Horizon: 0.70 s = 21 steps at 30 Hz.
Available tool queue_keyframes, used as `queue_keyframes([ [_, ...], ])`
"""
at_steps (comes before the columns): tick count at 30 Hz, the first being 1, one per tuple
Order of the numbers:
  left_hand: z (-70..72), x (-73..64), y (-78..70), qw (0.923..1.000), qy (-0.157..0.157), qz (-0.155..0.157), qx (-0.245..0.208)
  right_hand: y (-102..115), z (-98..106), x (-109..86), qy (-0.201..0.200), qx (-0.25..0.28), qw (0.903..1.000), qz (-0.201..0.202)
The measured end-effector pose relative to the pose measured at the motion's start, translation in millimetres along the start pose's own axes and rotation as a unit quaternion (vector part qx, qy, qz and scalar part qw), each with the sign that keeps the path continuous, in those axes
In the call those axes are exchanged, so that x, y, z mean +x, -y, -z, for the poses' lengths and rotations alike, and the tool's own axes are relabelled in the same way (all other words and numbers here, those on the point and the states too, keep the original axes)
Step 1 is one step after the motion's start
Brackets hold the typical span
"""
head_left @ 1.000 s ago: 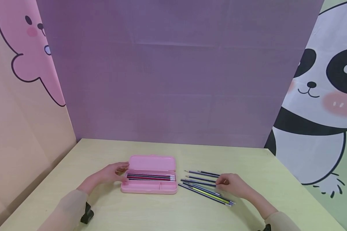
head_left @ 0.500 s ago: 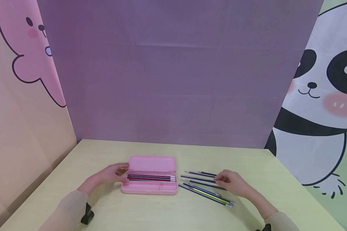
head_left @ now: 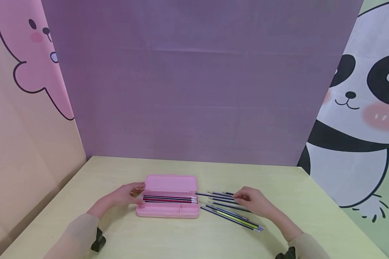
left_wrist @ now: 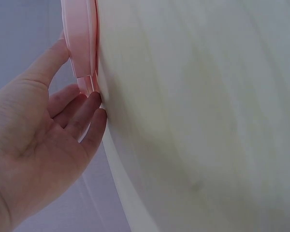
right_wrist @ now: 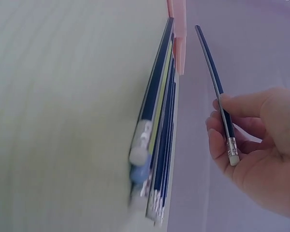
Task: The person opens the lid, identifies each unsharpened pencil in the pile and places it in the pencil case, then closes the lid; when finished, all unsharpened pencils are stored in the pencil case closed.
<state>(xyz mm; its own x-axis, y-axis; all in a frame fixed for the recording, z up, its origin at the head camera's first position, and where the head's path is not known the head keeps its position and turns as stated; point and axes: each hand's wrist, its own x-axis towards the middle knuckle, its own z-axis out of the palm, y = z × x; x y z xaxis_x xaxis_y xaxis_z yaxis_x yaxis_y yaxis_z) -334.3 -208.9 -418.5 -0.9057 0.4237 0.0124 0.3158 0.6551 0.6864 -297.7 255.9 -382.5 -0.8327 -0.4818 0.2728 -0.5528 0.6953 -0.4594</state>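
Note:
A pink pencil case (head_left: 159, 210) lies with its lid (head_left: 171, 183) folded back, several red and dark striped pencils (head_left: 168, 199) in its long compartment. At its left end is my left hand (head_left: 128, 193), the thumb touching the base and the loosely bent fingers against the lid's edge. My right hand (head_left: 254, 201) pinches a dark blue pencil (right_wrist: 213, 75) near its eraser end, raised above the table with its tip toward the case. Below that hand, several dark pencils (head_left: 230, 206) and a yellow-green pencil (head_left: 238, 218) lie on the table, their far ends partly hidden.
A pale wood table (head_left: 168, 237) carries everything. Behind it stands a purple panel (head_left: 194, 90), with a pink cartoon wall on the left and a panda picture (head_left: 350, 136) on the right. Dark wrist straps (head_left: 98, 240) show at both sleeves.
My right hand has picked a pencil up from the loose ones and moved left and slightly back with it, its tip now by the case's right edge. The left hand has stayed put.

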Motion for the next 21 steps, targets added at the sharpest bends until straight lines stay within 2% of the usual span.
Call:
queue_keyframes([
  [5, 0.1, 0.0, -0.2, 1.0000, 0.000, -0.006, -0.003, 4.8, -5.0, 6.4, 0.005, 0.007, 1.0000, 0.002],
  [21, -0.6, 0.2, 1.0, 0.9999, 0.000, -0.004, -0.011, 18.7, -22.6, 26.8, -0.016, 0.010, 0.9993, 0.033],
])
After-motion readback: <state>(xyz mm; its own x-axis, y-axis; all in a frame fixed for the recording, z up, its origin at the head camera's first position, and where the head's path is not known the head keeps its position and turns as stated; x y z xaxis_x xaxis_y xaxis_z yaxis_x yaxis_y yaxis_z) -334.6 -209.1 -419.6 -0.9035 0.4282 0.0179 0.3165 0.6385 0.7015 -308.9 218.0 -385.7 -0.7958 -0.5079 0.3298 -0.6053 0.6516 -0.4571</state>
